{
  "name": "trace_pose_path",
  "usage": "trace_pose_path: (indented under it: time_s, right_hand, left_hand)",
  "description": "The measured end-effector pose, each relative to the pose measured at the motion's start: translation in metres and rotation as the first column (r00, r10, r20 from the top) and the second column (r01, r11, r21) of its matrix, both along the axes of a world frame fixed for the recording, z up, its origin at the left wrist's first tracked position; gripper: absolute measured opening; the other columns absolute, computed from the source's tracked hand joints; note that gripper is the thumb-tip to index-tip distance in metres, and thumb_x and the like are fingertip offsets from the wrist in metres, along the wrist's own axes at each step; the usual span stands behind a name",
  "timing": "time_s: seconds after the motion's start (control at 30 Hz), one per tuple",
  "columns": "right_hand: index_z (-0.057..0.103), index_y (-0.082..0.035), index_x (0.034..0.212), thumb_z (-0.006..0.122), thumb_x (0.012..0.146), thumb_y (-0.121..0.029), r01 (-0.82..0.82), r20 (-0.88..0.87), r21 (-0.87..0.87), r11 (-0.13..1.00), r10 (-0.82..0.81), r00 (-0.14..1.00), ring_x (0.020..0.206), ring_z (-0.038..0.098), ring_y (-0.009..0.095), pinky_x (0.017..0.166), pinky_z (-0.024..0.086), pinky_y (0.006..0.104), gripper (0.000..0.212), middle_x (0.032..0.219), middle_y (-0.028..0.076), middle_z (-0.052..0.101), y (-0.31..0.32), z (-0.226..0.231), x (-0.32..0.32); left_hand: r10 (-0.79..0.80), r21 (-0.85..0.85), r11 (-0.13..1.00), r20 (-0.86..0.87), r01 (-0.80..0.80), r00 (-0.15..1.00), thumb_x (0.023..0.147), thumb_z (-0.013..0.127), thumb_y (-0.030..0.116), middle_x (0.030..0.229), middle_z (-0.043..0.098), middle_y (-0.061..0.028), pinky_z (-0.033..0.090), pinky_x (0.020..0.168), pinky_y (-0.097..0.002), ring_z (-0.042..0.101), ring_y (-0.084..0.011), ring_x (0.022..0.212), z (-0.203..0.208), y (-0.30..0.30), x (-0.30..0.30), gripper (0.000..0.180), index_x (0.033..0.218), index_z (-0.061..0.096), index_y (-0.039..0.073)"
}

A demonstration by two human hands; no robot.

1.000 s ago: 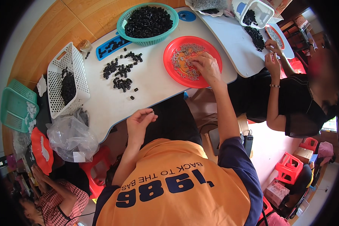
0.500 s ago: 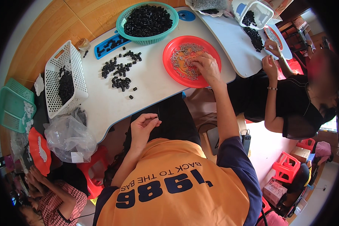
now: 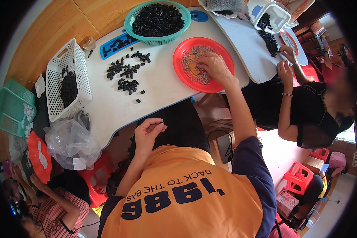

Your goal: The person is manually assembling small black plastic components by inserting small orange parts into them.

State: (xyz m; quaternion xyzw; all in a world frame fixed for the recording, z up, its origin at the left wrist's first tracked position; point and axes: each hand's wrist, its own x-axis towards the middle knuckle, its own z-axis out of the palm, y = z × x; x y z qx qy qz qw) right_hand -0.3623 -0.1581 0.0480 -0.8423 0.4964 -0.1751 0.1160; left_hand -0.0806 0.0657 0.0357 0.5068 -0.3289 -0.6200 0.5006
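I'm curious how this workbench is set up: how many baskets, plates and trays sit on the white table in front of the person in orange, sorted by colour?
Green round basket: 1
White rectangular basket: 1
Red plate: 1
Blue tray: 1
Total: 4

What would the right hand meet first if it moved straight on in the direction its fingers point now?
The right hand already rests in the red plate, fingers pointing across it. Going straight on, it would likely push into the small grey metal parts there, then reach the plate's far rim.

left hand [image 3: 148, 133] lowered off the table edge, fingers curled
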Motion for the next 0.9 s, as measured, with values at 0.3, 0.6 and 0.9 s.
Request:
trace_pose_path:
  time_s: [0.3,0.6,0.9]
  right_hand:
    - [0.074,-0.005,0.094,0.067,0.085,-0.015,0.128,0.260,-0.029,0.991,-0.116,0.959,0.097,0.063,0.023,0.084,0.048,0.0389,0.015,0.099,0.006,0.066,0.015,0.016,0.014]
    - [0.074,-0.003,0.094,0.072,0.083,-0.005,-0.152,0.723,0.209,0.966,-0.048,0.689,0.085,0.061,0.015,0.074,0.047,0.0278,0.012,0.089,0.005,0.065,0.140,0.071,0.106]
    - [0.075,-0.006,0.092,0.077,0.077,-0.006,-0.134,0.503,-0.106,0.985,0.169,0.848,0.083,0.060,0.020,0.071,0.048,0.0312,0.016,0.087,0.006,0.064,0.163,0.078,0.143]
  left_hand:
    - [0.049,-0.085,0.995,-0.064,-0.054,0.997,0.085,0.067,-0.009,0.098,0.068,-0.0119,0.057,0.082,-0.0260,0.069,-0.0162,0.089,0.025,-0.009,0.007,0.021,0.105,0.065,-0.005]
    - [0.100,-0.222,0.969,-0.056,-0.110,0.993,0.084,0.068,-0.010,0.095,0.069,-0.0110,0.057,0.080,-0.0243,0.070,-0.0158,0.089,0.058,-0.019,0.013,0.022,0.105,0.064,-0.006]
    - [0.187,-0.317,0.939,0.158,-0.129,0.969,0.085,0.068,-0.009,0.096,0.069,-0.0065,0.056,0.078,-0.0214,0.068,-0.0111,0.088,0.065,-0.004,0.022,0.020,0.103,0.065,-0.002]
